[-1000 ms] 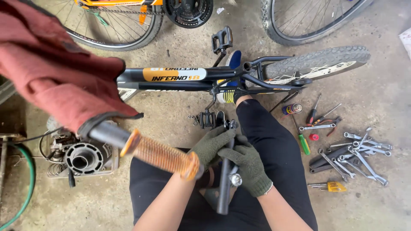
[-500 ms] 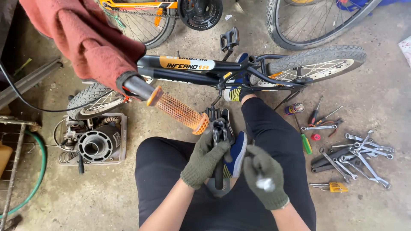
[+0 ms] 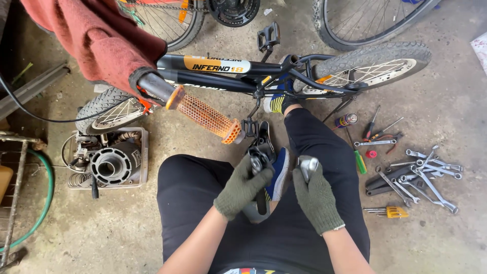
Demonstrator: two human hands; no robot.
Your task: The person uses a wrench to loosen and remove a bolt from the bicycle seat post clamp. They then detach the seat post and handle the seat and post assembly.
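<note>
A black bicycle part (image 3: 259, 161) is held over the lap in the gloved left hand (image 3: 242, 185), while a short metal piece (image 3: 306, 166) is gripped by the right hand (image 3: 317, 198); fitting them together seems in hand, and careful alignment is called for, with wrenches (image 3: 421, 175) lying near on the floor

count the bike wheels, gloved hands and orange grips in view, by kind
spoked bicycle wheels with black tyres: 4
hands in green knit gloves, left and right: 2
orange perforated rubber handlebar grip: 1
total: 7
</note>
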